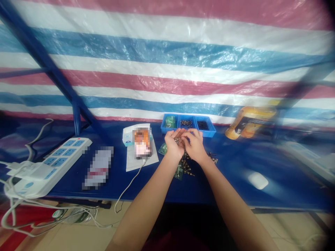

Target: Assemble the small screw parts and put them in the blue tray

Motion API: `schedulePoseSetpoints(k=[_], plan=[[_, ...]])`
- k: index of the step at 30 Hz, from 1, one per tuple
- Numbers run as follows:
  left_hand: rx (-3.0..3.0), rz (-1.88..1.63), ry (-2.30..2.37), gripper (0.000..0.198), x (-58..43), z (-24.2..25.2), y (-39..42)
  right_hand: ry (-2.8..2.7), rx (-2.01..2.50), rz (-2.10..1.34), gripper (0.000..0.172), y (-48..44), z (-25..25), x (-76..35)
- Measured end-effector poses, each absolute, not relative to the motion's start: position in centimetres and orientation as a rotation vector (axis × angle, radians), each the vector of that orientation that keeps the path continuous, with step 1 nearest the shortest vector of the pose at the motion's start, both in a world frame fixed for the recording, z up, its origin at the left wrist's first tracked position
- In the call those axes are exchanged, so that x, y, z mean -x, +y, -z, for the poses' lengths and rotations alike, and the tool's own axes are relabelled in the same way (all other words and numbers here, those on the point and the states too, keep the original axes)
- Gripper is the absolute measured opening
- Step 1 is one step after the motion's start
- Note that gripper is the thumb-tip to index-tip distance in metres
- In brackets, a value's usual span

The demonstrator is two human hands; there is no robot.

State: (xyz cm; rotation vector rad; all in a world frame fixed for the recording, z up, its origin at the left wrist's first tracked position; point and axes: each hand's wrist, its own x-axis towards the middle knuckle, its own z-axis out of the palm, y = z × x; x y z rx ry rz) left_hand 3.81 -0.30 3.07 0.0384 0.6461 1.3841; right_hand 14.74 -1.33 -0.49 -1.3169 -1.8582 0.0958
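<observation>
My left hand (175,142) is cupped palm up, with small metal parts (177,140) lying in it. Over its palm, the fingers of my right hand (194,143) are bent together at these parts; what they pinch is too small to tell. Below and behind my hands, a loose pile of brass-coloured metal parts (187,168) lies on the blue table (183,193), beside green plastic bags (178,172). Just beyond my fingers stands a blue tray (210,134) with three compartments, holding a green bag, small metal parts and dark small parts.
A white power strip (65,158) with cables and a blurred packet (99,167) lie left. A phone-like item (142,144) with a cable rests by a tissue pack (128,135). At right are an orange bottle (250,120) and a white case (258,180). Striped sheeting (167,62) hangs behind.
</observation>
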Motion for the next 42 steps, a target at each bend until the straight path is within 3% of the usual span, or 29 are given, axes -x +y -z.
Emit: schedulePoseSetpoints(k=[5,11,16,18,20,25,29,42], plan=[[-0.020,-1.396,0.629,0.032,-3.8,-3.1,-0.3,-1.638,1.320,-0.230,0.031,-1.2,0.0,-14.9],[-0.007,-1.406,0.615,0.041,-3.6,-3.1,-0.2,-1.350,1.395,-0.674,0.046,-1.0,-0.2,-15.2],[-0.012,-1.448,0.618,0.043,-3.5,-3.1,-0.1,-1.151,1.227,-0.842,0.039,-0.4,0.2,-15.3],[-0.011,-1.451,0.630,0.041,-3.5,-3.1,-0.1,-1.128,1.184,-0.855,0.051,-0.3,0.2,-15.3],[-0.018,-1.447,0.634,0.038,-3.6,-3.1,-0.1,-1.168,1.191,-0.831,0.050,-0.3,0.2,-15.3],[-0.056,-1.436,0.654,0.028,-3.8,-2.9,-0.1,-1.486,1.200,-0.478,0.023,-1.0,-0.2,-14.8],[-0.069,-1.389,0.667,0.023,-4.2,-2.8,-0.1,-1.738,1.232,-0.159,0.021,-1.5,-0.2,-14.6],[-0.125,-1.306,0.643,0.026,-4.7,-2.8,-0.5,-1.831,1.378,-0.167,0.016,-1.0,1.0,-15.0]])
